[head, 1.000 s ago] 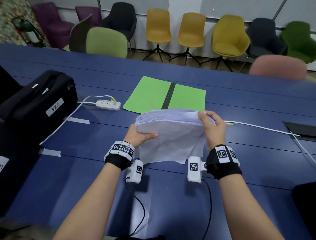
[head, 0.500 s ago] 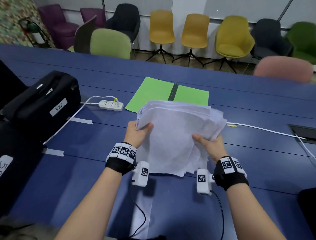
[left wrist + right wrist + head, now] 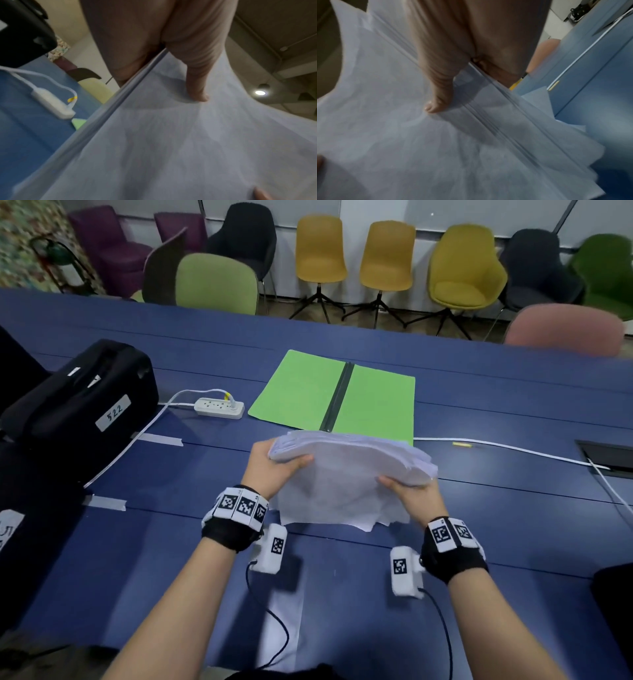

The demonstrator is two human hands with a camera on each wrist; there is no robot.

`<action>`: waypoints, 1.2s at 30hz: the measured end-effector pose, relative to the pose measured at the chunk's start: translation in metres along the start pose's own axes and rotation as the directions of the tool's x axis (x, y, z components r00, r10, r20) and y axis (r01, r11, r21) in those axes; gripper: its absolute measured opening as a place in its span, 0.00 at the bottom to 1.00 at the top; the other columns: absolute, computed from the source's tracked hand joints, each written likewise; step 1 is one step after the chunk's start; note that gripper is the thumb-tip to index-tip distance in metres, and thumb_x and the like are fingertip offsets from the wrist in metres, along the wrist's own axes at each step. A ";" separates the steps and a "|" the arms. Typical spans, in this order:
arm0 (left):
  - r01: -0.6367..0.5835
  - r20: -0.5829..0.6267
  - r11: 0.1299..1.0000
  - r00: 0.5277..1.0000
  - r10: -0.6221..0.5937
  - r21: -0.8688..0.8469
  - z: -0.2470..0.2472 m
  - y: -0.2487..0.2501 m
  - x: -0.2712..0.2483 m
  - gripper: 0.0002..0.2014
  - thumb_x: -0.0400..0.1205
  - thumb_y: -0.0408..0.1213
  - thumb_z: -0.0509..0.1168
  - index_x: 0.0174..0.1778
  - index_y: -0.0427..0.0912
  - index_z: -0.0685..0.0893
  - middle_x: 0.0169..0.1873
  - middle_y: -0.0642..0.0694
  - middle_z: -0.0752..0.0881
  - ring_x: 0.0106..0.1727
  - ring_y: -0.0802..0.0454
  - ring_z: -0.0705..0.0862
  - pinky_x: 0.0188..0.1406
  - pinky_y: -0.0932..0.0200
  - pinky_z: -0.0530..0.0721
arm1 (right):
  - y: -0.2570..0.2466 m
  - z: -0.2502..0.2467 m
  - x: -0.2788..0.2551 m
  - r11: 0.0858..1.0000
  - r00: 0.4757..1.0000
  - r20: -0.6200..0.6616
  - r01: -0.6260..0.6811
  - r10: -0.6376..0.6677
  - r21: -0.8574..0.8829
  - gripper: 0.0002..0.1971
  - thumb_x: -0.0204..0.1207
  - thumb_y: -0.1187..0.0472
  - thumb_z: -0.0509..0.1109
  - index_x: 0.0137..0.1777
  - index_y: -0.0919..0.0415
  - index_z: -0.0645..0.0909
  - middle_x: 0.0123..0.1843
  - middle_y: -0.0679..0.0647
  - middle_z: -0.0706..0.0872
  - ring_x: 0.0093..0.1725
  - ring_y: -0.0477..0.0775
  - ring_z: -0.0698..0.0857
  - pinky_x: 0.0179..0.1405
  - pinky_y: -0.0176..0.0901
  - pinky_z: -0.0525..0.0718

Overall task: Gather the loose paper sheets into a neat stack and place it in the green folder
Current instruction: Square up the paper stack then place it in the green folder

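Note:
A thick bundle of white paper sheets (image 3: 346,477) stands on edge on the blue table (image 3: 513,525), bowed over toward me, its lower edges uneven. My left hand (image 3: 274,470) grips its left side, thumb on the near face. My right hand (image 3: 411,491) grips the right side lower down. In the left wrist view my thumb presses the paper sheets (image 3: 188,142); the right wrist view shows the same on the paper sheets (image 3: 402,135), whose edges fan out. The green folder (image 3: 329,395) lies open flat just behind the bundle.
A black case (image 3: 78,402) labelled 522 sits at the left. A white power strip (image 3: 219,408) with its cable lies left of the folder. A white cable (image 3: 507,448) runs right toward a table hatch (image 3: 613,455). Chairs line the far side.
The bundle rose and tipped upright, then came back down toward the table. My right hand slid from the top right corner down the right side.

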State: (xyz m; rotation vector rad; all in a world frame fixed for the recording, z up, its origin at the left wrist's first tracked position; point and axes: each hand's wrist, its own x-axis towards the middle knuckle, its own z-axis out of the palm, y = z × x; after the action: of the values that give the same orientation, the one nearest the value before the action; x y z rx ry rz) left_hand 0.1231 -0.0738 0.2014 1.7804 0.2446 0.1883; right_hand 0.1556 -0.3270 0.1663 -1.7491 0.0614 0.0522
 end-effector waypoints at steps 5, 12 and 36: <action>-0.286 0.124 0.863 0.958 0.257 0.417 -0.022 0.049 0.010 0.21 0.63 0.42 0.80 0.52 0.55 0.87 0.43 0.54 0.91 0.50 0.57 0.88 0.59 0.60 0.82 | -0.030 0.003 0.017 0.914 0.987 -0.019 0.138 -0.158 -0.381 0.09 0.62 0.49 0.80 0.31 0.53 0.86 0.30 0.58 0.86 0.34 0.59 0.83 0.39 0.56 0.84; -0.264 0.188 0.712 0.964 0.186 0.651 -0.009 0.062 0.009 0.05 0.71 0.42 0.74 0.38 0.46 0.89 0.35 0.44 0.90 0.46 0.40 0.87 0.47 0.47 0.85 | -0.102 0.020 0.002 0.659 0.917 0.135 0.367 -0.375 -0.657 0.11 0.67 0.48 0.77 0.34 0.55 0.85 0.25 0.52 0.78 0.37 0.62 0.80 0.33 0.47 0.76; 0.069 -0.198 0.996 0.977 -0.078 -0.053 -0.085 -0.002 0.028 0.03 0.71 0.30 0.74 0.36 0.39 0.86 0.28 0.54 0.90 0.30 0.58 0.86 0.39 0.59 0.83 | 0.023 -0.043 0.006 0.989 0.987 0.127 -0.113 0.100 0.100 0.20 0.57 0.52 0.79 0.47 0.59 0.84 0.36 0.47 0.93 0.36 0.42 0.90 0.42 0.34 0.87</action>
State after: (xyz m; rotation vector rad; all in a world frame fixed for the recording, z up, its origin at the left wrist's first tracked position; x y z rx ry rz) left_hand 0.1278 0.0143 0.2183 1.7043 0.4464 0.3176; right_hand 0.1604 -0.3739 0.1513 -1.6314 0.0676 0.2299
